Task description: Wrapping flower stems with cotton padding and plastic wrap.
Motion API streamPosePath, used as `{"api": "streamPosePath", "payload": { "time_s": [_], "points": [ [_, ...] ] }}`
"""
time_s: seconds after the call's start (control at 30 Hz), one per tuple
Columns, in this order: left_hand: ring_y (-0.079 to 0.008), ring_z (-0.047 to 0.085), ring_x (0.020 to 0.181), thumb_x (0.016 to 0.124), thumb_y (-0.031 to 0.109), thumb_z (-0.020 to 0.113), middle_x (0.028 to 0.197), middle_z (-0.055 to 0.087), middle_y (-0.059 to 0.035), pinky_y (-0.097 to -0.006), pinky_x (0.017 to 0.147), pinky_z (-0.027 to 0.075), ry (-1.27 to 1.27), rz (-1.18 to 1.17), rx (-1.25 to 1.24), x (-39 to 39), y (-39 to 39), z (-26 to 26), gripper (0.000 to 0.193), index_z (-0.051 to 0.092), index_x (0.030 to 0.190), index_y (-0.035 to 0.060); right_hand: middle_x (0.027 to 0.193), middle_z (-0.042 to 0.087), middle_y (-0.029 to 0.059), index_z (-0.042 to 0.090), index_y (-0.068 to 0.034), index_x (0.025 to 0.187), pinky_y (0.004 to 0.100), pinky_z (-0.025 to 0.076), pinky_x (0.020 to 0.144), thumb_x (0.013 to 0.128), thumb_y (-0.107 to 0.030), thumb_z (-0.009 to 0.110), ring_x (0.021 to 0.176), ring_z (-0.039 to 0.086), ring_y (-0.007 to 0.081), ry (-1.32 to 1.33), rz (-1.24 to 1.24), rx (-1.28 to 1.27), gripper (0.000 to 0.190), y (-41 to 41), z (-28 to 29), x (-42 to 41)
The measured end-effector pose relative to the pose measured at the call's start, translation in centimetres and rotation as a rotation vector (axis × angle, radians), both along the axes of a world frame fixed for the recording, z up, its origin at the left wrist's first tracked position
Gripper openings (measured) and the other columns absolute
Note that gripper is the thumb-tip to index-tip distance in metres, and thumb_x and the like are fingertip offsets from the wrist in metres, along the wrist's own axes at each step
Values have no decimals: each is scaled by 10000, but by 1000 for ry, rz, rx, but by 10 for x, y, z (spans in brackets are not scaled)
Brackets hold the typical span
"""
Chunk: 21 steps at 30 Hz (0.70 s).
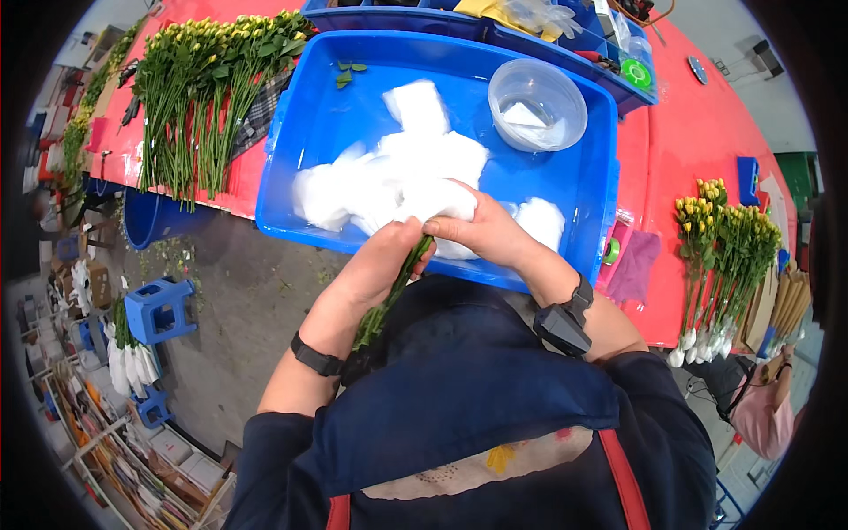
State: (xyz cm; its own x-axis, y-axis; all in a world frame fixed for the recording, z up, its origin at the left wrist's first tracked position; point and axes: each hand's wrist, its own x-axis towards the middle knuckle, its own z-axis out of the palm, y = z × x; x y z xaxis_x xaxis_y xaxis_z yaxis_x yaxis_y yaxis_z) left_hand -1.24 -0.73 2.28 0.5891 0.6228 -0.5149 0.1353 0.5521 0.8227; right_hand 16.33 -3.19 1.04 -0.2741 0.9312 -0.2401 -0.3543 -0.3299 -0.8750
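Note:
A bundle of green flower stems (397, 285) runs from my body up to its cut ends, with my left hand (396, 255) closed around it. My right hand (487, 228) holds a piece of white wet cotton (440, 197) over the stem ends, its thumb touching them. Both hands meet at the near rim of a blue plastic tray (275, 228). More white cotton pads (417, 109) lie in the tray, heaped beyond my hands, and another white lump (540, 222) is at the right. The flower heads of the held bundle are hidden against my body.
A clear plastic tub (538, 106) stands in the tray. Yellow roses (212, 99) lie on the red table at the left; wrapped ones (729, 245) lie at the right. Beyond the tray is a blue divided organizer (424, 20). A purple cloth (634, 265) lies right. Another person (765, 404) is at far right.

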Motion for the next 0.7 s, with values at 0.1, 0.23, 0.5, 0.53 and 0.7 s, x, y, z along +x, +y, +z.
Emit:
{"api": "streamPosePath", "payload": {
  "time_s": [0.1,0.23,0.5,0.53,0.7],
  "points": [
    [-101,478,586,983,495,299,702,528,-17,-250,525,389,-1,98,-116,-5,1,-1,518,569,961,53,1062,619,86,527,-23,1228,305,474,858,839,-130,674,996,580,148,47,62,-4,429,0,23,-2],
    [-96,487,587,987,390,383,728,559,-29,-243,523,390,-16,17,-11,-7,-2,-3,396,569,934,44,1045,622,74,552,-14,1178,290,462,851,869,-212,660,960,586,142,363,62,-185,382,12,11,8],
    [-105,527,603,953,275,496,803,611,-52,-234,506,393,-47,192,-138,-7,5,2,262,588,956,29,1096,627,75,540,-16,1221,228,468,686,861,-204,661,858,562,91,89,-250,-19,424,5,-6,-27],
    [-113,530,602,949,270,497,807,609,-53,-238,502,394,-90,171,-159,-8,6,-3,257,584,962,28,1096,627,75,540,-16,1221,228,468,686,861,-204,661,858,562,91,91,-251,-19,424,5,-7,-30],
    [-135,540,603,943,247,484,807,600,-57,-251,494,398,-192,67,-247,-7,17,-13,241,584,944,28,1188,591,158,595,42,1096,279,488,753,889,-171,572,975,592,187,310,-61,-238,298,7,-13,-25]
  ]
}}
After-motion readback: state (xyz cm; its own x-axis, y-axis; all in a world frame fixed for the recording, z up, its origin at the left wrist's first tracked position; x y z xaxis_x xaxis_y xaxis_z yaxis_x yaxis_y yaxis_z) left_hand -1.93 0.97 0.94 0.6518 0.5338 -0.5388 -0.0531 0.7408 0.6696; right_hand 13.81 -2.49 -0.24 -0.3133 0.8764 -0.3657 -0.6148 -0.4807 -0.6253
